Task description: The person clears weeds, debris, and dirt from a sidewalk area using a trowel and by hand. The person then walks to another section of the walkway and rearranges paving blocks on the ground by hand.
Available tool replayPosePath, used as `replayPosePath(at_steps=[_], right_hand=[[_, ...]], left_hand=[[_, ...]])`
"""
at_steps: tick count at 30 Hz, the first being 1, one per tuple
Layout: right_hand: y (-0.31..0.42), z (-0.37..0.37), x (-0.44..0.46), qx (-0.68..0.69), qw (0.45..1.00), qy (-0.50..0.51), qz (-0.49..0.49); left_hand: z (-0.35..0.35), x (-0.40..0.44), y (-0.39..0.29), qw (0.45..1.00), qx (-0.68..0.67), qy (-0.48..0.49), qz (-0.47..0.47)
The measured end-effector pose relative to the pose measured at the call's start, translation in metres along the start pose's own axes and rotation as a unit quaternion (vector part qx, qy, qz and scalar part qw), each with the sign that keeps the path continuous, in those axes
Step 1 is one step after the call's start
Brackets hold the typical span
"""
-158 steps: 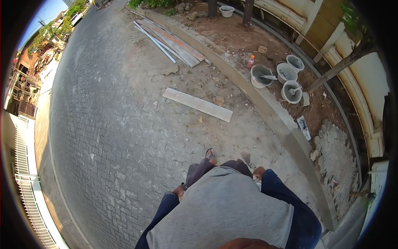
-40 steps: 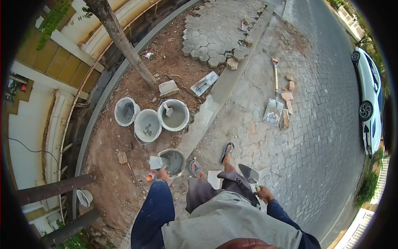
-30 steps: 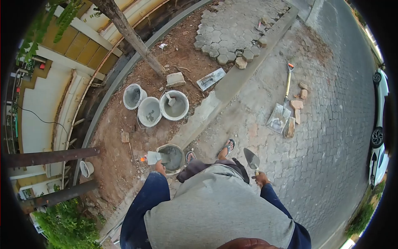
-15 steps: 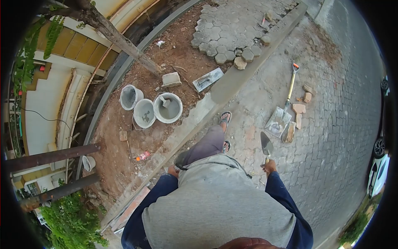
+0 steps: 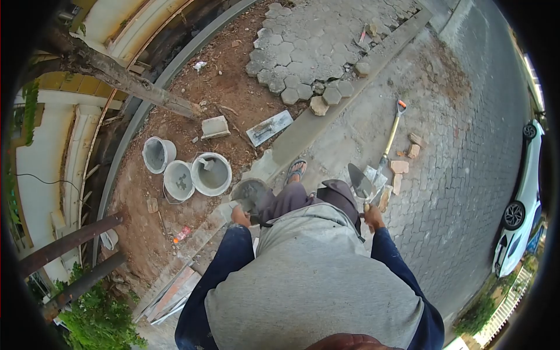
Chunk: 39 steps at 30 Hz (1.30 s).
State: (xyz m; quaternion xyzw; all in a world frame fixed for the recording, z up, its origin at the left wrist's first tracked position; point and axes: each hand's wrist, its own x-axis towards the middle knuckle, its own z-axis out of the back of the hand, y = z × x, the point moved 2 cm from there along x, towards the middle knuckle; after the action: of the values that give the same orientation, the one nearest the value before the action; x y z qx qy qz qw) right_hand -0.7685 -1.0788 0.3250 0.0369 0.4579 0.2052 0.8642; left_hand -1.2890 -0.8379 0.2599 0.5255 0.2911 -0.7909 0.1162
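Note:
My right hand (image 5: 374, 218) is closed round the handle of a pointed trowel (image 5: 360, 180), whose grey blade points forward beside my knee. At my left side, my left hand (image 5: 240, 216) grips the edge of a round grey mortar pan (image 5: 252, 193); its inside looks coated with cement. The shovel (image 5: 391, 134), with a yellow shaft and orange grip, lies on the paving beyond the trowel. Left of the kerb stands a white bucket (image 5: 228, 182) of grey mix with a scoop-like tool (image 5: 205, 164) in it.
Two more buckets (image 5: 167, 188) (image 5: 173, 153) stand beside it. A rectangular float (image 5: 269, 128) and a concrete block (image 5: 216, 126) lie on the soil. Broken bricks (image 5: 399, 167) lie near the shovel. The concrete kerb (image 5: 303, 134) runs diagonally past my feet. A tree trunk (image 5: 140, 87) leans at left.
I have stepped forward along the kerb, with one knee now raised in front. The mortar pan has come into fuller view on the left. The trowel has moved forward and left, over the shovel blade.

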Motion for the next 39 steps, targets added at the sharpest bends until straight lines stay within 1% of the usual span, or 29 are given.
replayPosePath(at_steps=[2, 4, 7, 10, 12, 14, 16, 17, 18, 19, 20, 22, 24, 26, 28, 29, 30, 31, 32, 33, 34, 35, 36, 38, 39], right_hand=[[0.012, 0.024, 0.016, 0.001, 1.000, -0.007, 0.002], [0.035, 0.052, 0.025, 0.001, 0.999, -0.052, 0.009], [0.037, 0.077, 0.062, 0.053, 0.997, -0.052, 0.024], [0.039, 0.111, 0.100, 0.104, 0.994, -0.030, 0.024], [0.049, 0.139, 0.125, 0.159, 0.987, 0.004, 0.020], [0.062, 0.180, 0.144, 0.120, 0.992, 0.029, 0.032], [0.049, 0.212, 0.176, 0.123, 0.989, 0.078, 0.000], [0.034, 0.221, 0.185, 0.116, 0.989, 0.086, -0.001], [0.016, 0.234, 0.197, 0.111, 0.991, 0.077, 0.007], [0.010, 0.252, 0.215, 0.106, 0.992, 0.064, 0.021], [0.019, 0.276, 0.212, 0.135, 0.989, 0.063, -0.017], [0.032, 0.313, 0.214, 0.135, 0.988, 0.058, -0.046], [0.032, 0.341, 0.229, 0.117, 0.990, 0.065, -0.048], [0.035, 0.364, 0.247, 0.096, 0.992, 0.070, -0.051], [0.049, 0.381, 0.266, 0.129, 0.990, 0.055, -0.005], [0.072, 0.390, 0.272, 0.115, 0.992, 0.053, 0.026], [0.094, 0.394, 0.282, 0.106, 0.992, 0.056, 0.031], [0.116, 0.396, 0.295, 0.107, 0.991, 0.056, 0.055], [0.137, 0.400, 0.311, 0.105, 0.990, 0.058, 0.077], [0.162, 0.397, 0.341, 0.087, 0.982, 0.070, 0.153], [0.190, 0.395, 0.371, 0.062, 0.968, 0.090, 0.228], [0.224, 0.392, 0.383, 0.073, 0.967, 0.112, 0.219], [0.261, 0.386, 0.394, 0.086, 0.964, 0.135, 0.212], [0.317, 0.367, 0.431, 0.060, 0.940, 0.133, 0.310], [0.355, 0.362, 0.435, 0.086, 0.937, 0.153, 0.302]], left_hand=[[-0.057, -0.011, -0.016, 0.999, 0.035, -0.012, -0.017], [-0.118, -0.035, -0.040, 0.996, 0.062, -0.034, -0.047], [-0.207, -0.088, -0.084, 0.992, 0.082, 0.021, -0.092], [-0.298, -0.097, -0.124, 0.987, 0.073, 0.084, -0.117], [-0.361, -0.102, -0.149, 0.982, 0.085, 0.098, -0.138], [-0.417, -0.117, -0.168, 0.981, 0.069, 0.125, -0.128], [-0.481, -0.141, -0.181, 0.979, 0.061, 0.130, -0.147], [-0.512, -0.151, -0.186, 0.981, 0.063, 0.117, -0.143], [-0.543, -0.158, -0.189, 0.983, 0.062, 0.103, -0.138], [-0.571, -0.159, -0.190, 0.978, 0.061, 0.144, -0.140], [-0.595, -0.159, -0.191, 0.971, 0.059, 0.184, -0.141], [-0.642, -0.168, -0.186, 0.977, 0.046, 0.176, -0.109], [-0.682, -0.162, -0.179, 0.974, 0.019, 0.203, -0.099], [-0.713, -0.169, -0.167, 0.976, -0.027, 0.197, -0.091], [-0.738, -0.161, -0.149, 0.968, -0.054, 0.234, -0.077], [-0.750, -0.150, -0.136, 0.968, -0.066, 0.229, -0.075], [-0.761, -0.140, -0.123, 0.964, -0.053, 0.245, -0.087], [-0.771, -0.129, -0.114, 0.959, -0.041, 0.262, -0.100], [-0.773, -0.121, -0.105, 0.960, -0.052, 0.258, -0.096], [-0.777, -0.121, -0.104, 0.902, -0.046, 0.352, -0.245], [-0.770, -0.123, -0.100, 0.819, -0.042, 0.425, -0.385], [-0.765, -0.113, -0.106, 0.870, -0.083, 0.437, -0.213], [-0.748, -0.131, -0.112, 0.871, -0.089, 0.430, -0.220], [-0.696, -0.189, -0.098, 0.926, 0.041, 0.325, -0.186], [-0.665, -0.199, -0.084, 0.925, 0.072, 0.324, -0.184]])
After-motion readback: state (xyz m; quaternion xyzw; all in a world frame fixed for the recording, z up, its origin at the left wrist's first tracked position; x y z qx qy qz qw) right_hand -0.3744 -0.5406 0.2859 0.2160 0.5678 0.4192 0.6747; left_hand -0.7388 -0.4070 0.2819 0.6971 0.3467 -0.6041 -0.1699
